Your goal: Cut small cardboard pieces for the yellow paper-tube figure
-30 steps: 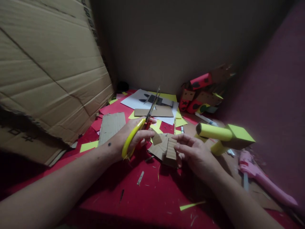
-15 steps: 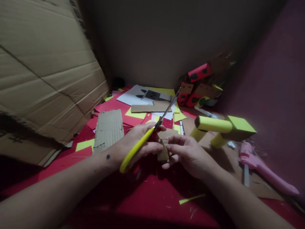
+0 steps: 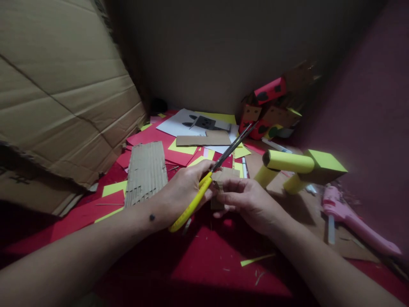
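A thin strip of yellow paper (image 3: 257, 259) lies among scraps on the red-covered bench (image 3: 198, 266) in the foreground. Just beyond it, a person's left hand (image 3: 185, 192) carries yellow-handled scissors (image 3: 193, 204), its fingers curled around the grip, the blades slanting away to the right and barely parted at the tips. The right hand (image 3: 254, 204) pinches a small piece of cardboard (image 3: 217, 203) between bent, nearly closed fingers above the bench, directly in front of the left hand; whether the left fingertips also grip the piece cannot be told.

At right, a pink glue gun (image 3: 351, 224) rests on a brown cardboard sheet (image 3: 358, 252), near a yellow model of tubes and a box (image 3: 290, 163). At left, a corrugated cardboard rectangle (image 3: 145, 170) lies beside red and yellow paper. Farther back, an L-shaped cardboard cutout (image 3: 200, 140) overlaps a white sheet (image 3: 174, 123) bearing a black shape (image 3: 205, 123). Red and brown box-like models (image 3: 270, 91) are heaped behind at right, while a large creased cardboard panel (image 3: 64, 89) stands at left and a dark gray wall (image 3: 194, 55) closes the view.
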Demonstrator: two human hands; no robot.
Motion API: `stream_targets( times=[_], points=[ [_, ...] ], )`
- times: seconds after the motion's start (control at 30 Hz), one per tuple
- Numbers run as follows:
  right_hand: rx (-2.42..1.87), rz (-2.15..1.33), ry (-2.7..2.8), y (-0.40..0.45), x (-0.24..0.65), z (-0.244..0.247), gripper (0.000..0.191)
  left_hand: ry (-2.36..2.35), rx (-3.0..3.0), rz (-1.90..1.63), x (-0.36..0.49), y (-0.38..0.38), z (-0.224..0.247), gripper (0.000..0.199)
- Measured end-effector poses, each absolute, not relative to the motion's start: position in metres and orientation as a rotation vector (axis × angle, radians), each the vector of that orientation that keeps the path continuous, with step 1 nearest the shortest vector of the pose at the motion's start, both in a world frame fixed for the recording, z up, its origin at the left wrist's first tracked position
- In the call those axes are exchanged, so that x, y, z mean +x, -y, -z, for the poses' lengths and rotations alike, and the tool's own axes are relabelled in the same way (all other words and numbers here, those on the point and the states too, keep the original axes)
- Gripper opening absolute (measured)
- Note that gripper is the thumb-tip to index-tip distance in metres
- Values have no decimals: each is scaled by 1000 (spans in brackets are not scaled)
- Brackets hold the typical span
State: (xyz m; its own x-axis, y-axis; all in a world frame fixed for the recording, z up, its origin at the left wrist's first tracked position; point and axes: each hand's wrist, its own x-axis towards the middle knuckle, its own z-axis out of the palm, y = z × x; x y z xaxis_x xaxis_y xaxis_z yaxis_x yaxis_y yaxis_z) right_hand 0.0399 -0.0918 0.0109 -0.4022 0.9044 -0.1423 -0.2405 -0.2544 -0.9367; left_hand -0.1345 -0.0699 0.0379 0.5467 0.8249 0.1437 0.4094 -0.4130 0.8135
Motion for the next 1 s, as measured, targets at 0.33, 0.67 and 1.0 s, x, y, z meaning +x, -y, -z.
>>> stream_targets(
  times=[0.33, 0.67, 1.0],
  points=[
    [-976, -1729, 1066, 92, 38, -14, 14, -1113, 2024, -754, -131, 70, -33, 34],
    [-900, -1773, 1012, 92, 39, -19, 29, -1022, 1572, -673, -128, 68, -50, 43],
    [-791, -1863, 1075, 90, 39, -22, 30, -1034, 1472, -612, -130, 65, -53, 45]
  ],
)
